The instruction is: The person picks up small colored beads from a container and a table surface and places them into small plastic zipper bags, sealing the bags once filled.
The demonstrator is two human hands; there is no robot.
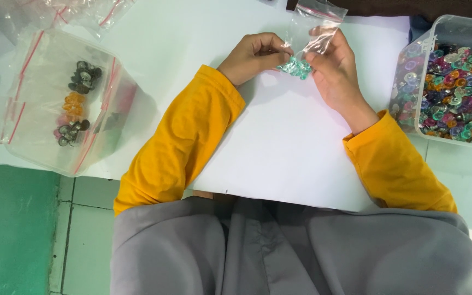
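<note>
1. Over the middle of the white tabletop [279, 147], both hands meet around a small clear zip bag [315, 24] with a red seal strip.
2. The left hand [255, 54] is closed, its fingertips pinched on the lower part of the bag, where a cluster of teal buttons [296, 68] sits.
3. The right hand [334, 68] is also closed on the bag, thumb and fingers gripping the plastic just beside the teal cluster; the top of the bag stands up above both hands.
4. Both arms wear yellow sleeves [176, 142], and grey cloth covers the lap below the tabletop edge.
5. At the right edge stands a clear plastic tub [454, 24] filled with mixed buttons [454, 95] in pink, purple, green, orange and silver, near the right hand but apart from it.
6. On the left lies a shallow clear container [39, 147] holding filled zip bags [77, 104]: dark metallic pieces, orange ones and pink ones show through the plastic.
7. More empty clear bags [83, 11] lie at the upper left corner, well apart from the hands.
</note>
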